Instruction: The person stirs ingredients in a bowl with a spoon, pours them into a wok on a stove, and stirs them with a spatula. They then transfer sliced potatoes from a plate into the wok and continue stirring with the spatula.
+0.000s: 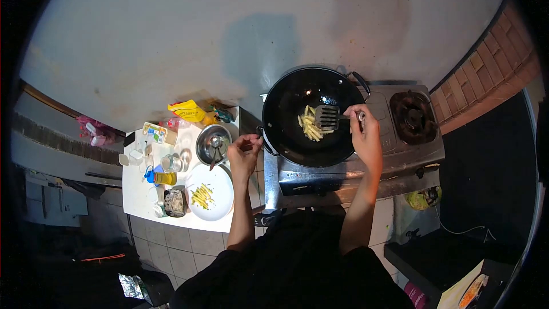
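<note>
One hand (366, 126), the right, holds a spatula (327, 116) in the wok (286, 100).

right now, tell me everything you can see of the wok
The black wok is round and deep, with a glossy, metal-looking inside, pale rivets and two opposite loop handles. It sits upright on the left of the stove. Pale yellow strips lie in it, the slotted head of a spatula touching them. The left hand seems to grip its left handle.
</note>
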Action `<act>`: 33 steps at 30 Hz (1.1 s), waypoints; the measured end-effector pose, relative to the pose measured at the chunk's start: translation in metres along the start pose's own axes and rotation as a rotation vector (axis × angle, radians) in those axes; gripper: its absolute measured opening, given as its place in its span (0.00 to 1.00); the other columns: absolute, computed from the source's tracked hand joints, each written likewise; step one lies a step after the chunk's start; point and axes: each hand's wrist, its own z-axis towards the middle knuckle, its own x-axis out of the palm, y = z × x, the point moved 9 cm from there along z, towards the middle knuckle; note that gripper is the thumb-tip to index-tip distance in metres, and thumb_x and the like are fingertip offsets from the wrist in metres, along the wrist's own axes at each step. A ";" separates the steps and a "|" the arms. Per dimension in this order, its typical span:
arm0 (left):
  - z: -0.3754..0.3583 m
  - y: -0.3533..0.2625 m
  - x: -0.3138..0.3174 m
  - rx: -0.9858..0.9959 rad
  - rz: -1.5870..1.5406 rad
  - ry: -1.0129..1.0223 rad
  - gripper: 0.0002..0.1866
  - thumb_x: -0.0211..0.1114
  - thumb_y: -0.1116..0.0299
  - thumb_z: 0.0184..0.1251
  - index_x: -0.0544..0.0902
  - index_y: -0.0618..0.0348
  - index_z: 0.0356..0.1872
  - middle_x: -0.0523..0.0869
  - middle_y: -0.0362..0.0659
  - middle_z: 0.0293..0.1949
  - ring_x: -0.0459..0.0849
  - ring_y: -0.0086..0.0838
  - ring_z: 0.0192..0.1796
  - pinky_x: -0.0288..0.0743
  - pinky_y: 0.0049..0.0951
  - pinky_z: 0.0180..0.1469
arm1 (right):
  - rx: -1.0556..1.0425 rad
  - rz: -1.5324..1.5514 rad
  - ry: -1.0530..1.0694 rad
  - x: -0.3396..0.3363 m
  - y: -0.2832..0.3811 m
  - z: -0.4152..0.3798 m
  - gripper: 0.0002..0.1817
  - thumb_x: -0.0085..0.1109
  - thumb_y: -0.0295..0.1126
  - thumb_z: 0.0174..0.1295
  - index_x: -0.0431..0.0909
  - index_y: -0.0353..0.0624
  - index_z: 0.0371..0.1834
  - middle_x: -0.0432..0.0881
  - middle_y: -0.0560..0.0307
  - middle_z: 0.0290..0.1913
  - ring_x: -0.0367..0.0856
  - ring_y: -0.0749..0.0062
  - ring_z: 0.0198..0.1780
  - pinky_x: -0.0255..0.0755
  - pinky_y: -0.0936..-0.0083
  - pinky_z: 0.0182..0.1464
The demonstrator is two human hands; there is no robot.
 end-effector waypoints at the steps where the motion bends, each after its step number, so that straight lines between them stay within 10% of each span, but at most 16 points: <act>1: 0.000 0.001 0.000 0.002 -0.005 0.000 0.09 0.70 0.73 0.56 0.82 0.68 0.35 0.85 0.43 0.28 0.83 0.22 0.30 0.77 0.22 0.37 | -0.003 0.012 -0.007 -0.002 -0.001 0.000 0.02 0.47 0.22 0.68 0.70 0.35 0.38 0.76 0.62 0.32 0.64 0.87 0.25 0.61 0.86 0.28; 33: 0.001 0.011 0.002 -0.015 -0.039 -0.005 0.09 0.70 0.73 0.56 0.82 0.68 0.34 0.85 0.43 0.28 0.84 0.23 0.31 0.77 0.22 0.38 | 0.103 0.122 -0.081 -0.004 -0.019 0.000 0.02 0.48 0.22 0.66 0.71 0.36 0.37 0.77 0.61 0.30 0.69 0.85 0.23 0.63 0.84 0.26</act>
